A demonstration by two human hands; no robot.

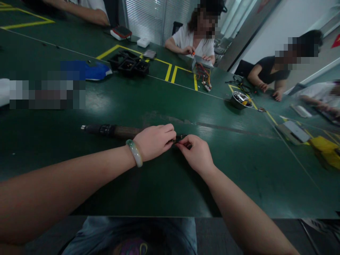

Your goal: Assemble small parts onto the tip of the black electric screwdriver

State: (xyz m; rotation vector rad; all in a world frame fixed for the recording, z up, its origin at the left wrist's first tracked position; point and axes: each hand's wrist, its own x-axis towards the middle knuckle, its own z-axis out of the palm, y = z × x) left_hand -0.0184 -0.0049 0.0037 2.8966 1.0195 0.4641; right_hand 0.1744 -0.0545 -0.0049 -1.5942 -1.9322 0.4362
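Note:
A long round tool, apparently an electric screwdriver, lies across the green table with its silver tip pointing left and a dark brown body. My left hand, with a pale green bangle on the wrist, is closed over the tool's right end and covers much of it. Close beside it, my right hand pinches thumb and forefinger at a small dark part by that end. The two hands' fingertips nearly meet there, and the exact piece between them is too small to make out.
The green table has yellow tape markings. Farther back are a black tray, a blue bag, a metal bowl and a metal box with wires. Several people sit around the edges. A yellow item lies right.

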